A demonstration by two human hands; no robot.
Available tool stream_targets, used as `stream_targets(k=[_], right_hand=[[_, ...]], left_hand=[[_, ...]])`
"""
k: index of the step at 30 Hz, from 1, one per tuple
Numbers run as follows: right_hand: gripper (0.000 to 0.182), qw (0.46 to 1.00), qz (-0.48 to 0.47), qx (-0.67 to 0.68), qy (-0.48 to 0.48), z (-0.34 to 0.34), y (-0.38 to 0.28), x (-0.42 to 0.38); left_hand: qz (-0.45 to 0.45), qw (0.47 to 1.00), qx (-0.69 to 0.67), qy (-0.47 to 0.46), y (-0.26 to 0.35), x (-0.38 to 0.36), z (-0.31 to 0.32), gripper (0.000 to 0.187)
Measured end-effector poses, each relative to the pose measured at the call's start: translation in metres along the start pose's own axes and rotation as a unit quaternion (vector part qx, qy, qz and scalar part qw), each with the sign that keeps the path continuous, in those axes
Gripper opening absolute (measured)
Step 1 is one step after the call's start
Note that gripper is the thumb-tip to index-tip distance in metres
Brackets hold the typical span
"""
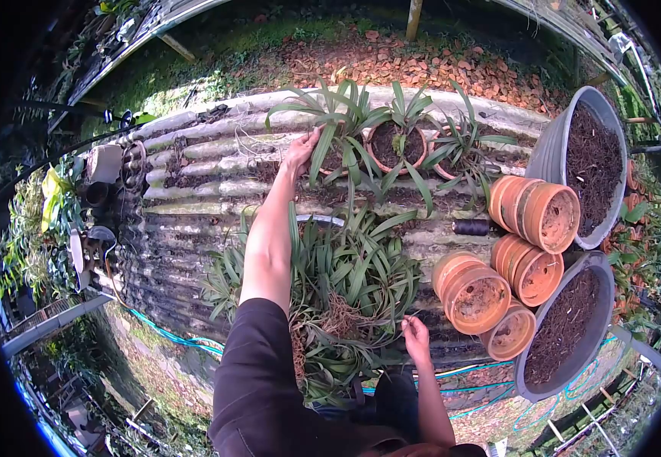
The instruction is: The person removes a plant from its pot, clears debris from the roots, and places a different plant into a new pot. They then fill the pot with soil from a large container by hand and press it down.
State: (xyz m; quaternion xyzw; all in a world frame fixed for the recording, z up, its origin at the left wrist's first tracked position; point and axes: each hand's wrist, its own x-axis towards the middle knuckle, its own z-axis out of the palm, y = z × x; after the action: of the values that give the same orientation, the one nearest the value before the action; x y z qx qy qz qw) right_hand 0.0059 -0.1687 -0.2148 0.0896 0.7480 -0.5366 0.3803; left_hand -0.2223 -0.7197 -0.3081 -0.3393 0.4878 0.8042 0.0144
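My left hand [300, 149] reaches to the far side of the corrugated sheet. Its fingers close in at the left side of the leftmost potted plant [338, 126], partly behind the strappy leaves. To the right stand a second potted plant [408, 137] in a terracotta pot and a third potted plant [461, 148]. My right hand [416, 337] is low at the near side, fingers curled together; what they hold, if anything, is too small to make out. Just left of it lies a heap of loose green plants [346, 266] with bare brown roots [340, 316].
Stacked terracotta pots [474, 301] stand at the right, beside a black spool of thread [474, 227]. Beyond them are two grey tubs of dark potting mix, one far [595, 171] and one near [563, 327]. A blue-green hose [170, 331] runs along the near edge.
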Motion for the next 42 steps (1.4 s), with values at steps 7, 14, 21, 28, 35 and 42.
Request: stream_targets(k=[7,14,21,28,35,42], right_hand=[[0.02,1.0,-0.012,0.018,0.015,-0.003,0.011,-0.001],[0.021,0.999,0.019,0.02,0.028,-0.005,0.017,-0.005],[0.018,0.998,-0.036,0.017,0.056,0.008,0.002,-0.003],[0.01,0.971,-0.174,-0.08,0.141,0.003,-0.043,-0.011],[0.058,0.967,-0.191,-0.153,0.073,0.011,-0.118,-0.017],[0.045,0.943,-0.24,-0.219,0.069,0.041,-0.121,-0.021]], left_hand=[[0.08,0.984,0.13,0.093,0.004,0.006,0.007,0.041],[0.126,0.969,0.183,0.112,0.003,0.017,-0.004,0.049],[0.059,0.985,0.13,0.097,-0.002,0.025,-0.011,0.051],[0.193,0.935,0.216,0.207,-0.005,-0.026,-0.004,0.04],[0.086,0.945,0.314,0.042,0.041,-0.185,-0.032,0.031],[0.201,0.814,0.532,0.114,0.039,-0.358,0.005,0.027]])
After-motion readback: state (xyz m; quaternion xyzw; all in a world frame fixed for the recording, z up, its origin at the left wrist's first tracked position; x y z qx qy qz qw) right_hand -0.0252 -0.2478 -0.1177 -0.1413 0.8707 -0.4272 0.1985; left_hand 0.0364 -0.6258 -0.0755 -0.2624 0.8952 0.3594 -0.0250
